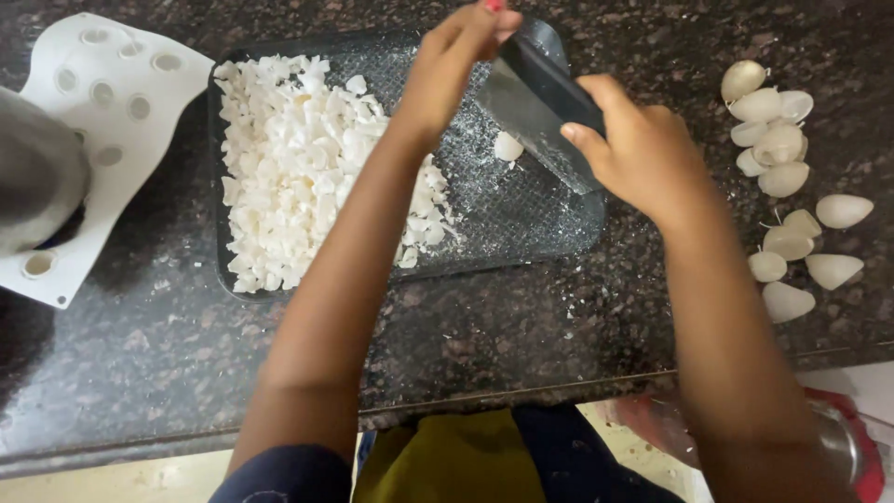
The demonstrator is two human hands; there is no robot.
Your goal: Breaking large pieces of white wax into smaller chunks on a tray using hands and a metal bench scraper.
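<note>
my right hand (pixel 643 154) clamped scraper (pixel 535 102) | left hand (pixel 456 56) pinched its top edge | blade beside white piece (pixel 508 146) on tray (pixel 521 224)

The left hand (pixel 453 65) is running off the top edge, its fingertips cut away. The right hand (pixel 643 154) is covering the near end of the scraper (pixel 533 107). A grey vessel (pixel 37 177) is blurring out at the left edge, hiding part of the white mould (pixel 112 84).
</note>
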